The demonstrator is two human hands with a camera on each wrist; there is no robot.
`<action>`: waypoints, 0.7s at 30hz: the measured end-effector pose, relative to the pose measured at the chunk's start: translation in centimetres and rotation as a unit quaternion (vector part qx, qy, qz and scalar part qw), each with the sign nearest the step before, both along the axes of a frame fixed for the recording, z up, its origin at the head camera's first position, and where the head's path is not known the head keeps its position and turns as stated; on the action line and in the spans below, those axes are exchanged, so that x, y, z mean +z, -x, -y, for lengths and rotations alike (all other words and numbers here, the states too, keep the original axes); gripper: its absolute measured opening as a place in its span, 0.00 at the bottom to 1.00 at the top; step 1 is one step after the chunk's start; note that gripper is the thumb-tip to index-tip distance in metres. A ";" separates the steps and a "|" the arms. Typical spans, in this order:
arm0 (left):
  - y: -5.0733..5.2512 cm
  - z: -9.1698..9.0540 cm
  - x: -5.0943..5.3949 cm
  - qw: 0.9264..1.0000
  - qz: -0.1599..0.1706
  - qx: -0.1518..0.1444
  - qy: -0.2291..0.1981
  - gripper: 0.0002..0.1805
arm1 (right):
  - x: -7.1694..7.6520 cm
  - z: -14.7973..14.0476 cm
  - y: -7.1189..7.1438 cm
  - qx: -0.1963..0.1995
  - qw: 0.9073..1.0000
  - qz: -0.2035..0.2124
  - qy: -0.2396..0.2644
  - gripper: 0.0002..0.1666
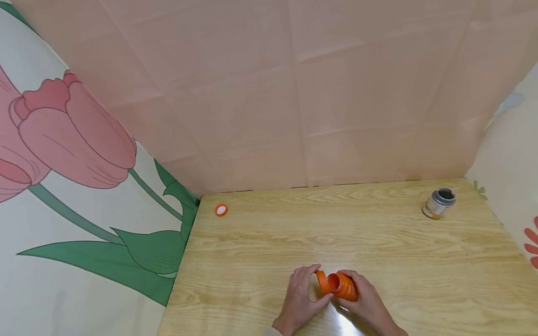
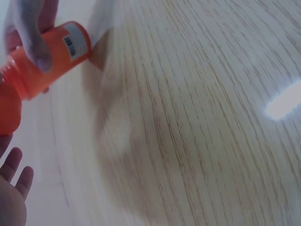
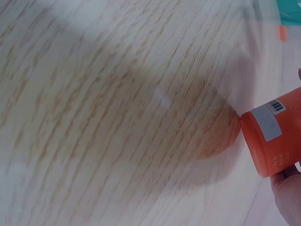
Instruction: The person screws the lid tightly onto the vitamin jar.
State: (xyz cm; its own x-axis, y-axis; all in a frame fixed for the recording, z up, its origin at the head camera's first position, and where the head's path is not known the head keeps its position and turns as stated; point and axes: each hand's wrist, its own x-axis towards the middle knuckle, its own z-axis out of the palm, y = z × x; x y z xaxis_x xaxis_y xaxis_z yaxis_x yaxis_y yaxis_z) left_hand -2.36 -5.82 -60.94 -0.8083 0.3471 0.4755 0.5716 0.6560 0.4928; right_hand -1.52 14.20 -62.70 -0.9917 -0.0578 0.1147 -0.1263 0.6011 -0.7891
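An orange bottle (image 1: 348, 287) with ridged sides lies tilted in my right hand (image 1: 371, 303), its open mouth turned left. My left hand (image 1: 299, 297) pinches an orange screw cap (image 1: 322, 282) by its edges, just beside that mouth. Whether the cap's lower rim touches the bottle, I cannot tell. From the left wrist, the bottle (image 2: 59, 54) shows a white barcode label near its base, and the cap (image 2: 8, 110) is partly cut off by the frame. The right wrist view catches the bottle's base (image 3: 277, 136) above the wooden surface, with part of my right hand (image 3: 289, 195) below it.
Another orange lid (image 1: 221, 210) with a white inside lies at the table's far left. A small open jar (image 1: 439, 203) with a dark rim stands at the far right. Fabric (image 1: 260, 102) walls the back of the wooden table (image 1: 269, 233); a tulip-print panel (image 1: 75, 135) borders the left.
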 end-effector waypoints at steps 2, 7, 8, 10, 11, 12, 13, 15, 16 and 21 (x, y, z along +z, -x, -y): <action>0.0 -0.1 0.1 1.000 0.011 0.001 -0.006 0.36 | 0.3 0.0 0.1 0.001 1.000 0.019 -0.006 0.39; 0.2 -0.4 0.4 1.000 0.024 0.000 -0.011 0.31 | 0.7 0.1 0.1 0.006 0.999 0.044 -0.012 0.38; 0.2 -0.4 0.4 1.000 0.024 -0.001 -0.010 0.31 | 0.7 0.1 0.1 0.007 0.999 0.041 -0.016 0.39; 0.2 -0.5 0.4 1.000 0.015 -0.004 -0.005 0.31 | 0.6 0.2 0.1 0.007 0.999 0.028 -0.020 0.39; 0.2 -0.5 0.4 1.000 0.012 -0.005 -0.003 0.31 | 0.5 0.2 0.1 0.006 1.000 0.020 -0.022 0.39; 0.3 -0.5 0.4 1.000 0.012 -0.006 -0.002 0.31 | 0.5 0.2 0.0 0.006 1.000 0.012 -0.025 0.39; 0.3 -0.5 0.3 1.000 0.009 -0.007 -0.001 0.31 | 0.4 0.2 0.0 0.005 1.000 0.006 -0.025 0.39; 0.3 -0.5 0.3 1.000 0.006 -0.009 0.003 0.30 | 0.2 0.3 0.0 0.004 1.000 -0.007 -0.024 0.39; 0.3 -0.5 0.2 1.000 0.006 -0.009 0.004 0.30 | 0.1 0.3 0.0 0.004 1.000 -0.012 -0.022 0.40; 0.3 -0.5 0.2 1.000 0.022 -0.009 0.014 0.30 | -0.1 0.3 -0.1 0.008 0.999 -0.037 -0.017 0.40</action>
